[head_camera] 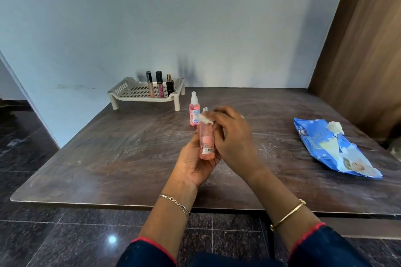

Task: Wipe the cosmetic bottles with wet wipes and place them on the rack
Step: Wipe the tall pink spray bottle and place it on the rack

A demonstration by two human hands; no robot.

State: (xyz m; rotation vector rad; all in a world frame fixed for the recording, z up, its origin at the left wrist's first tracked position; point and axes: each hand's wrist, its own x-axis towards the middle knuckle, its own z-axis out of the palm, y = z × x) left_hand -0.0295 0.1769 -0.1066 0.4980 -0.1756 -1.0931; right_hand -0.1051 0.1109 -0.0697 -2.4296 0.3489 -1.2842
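Note:
My left hand (pixel 195 165) grips the lower part of a pink spray bottle (pixel 206 141), held upright above the middle of the table. My right hand (pixel 233 136) presses a small white wet wipe (pixel 205 119) against the bottle's upper part, near its cap. A second pink spray bottle (pixel 193 109) with a white cap stands on the table just behind. The beige plastic rack (pixel 130 90) sits at the table's far left edge and holds two lip gloss tubes (pixel 154 84) and a small dark perfume bottle (pixel 170 85).
A blue pack of wet wipes (pixel 332 147) lies on the right of the dark wooden table (pixel 108 147), with a white wipe sticking out of its top. A brown wooden panel (pixel 364 50) rises at the right. Dark tiled floor lies left and in front.

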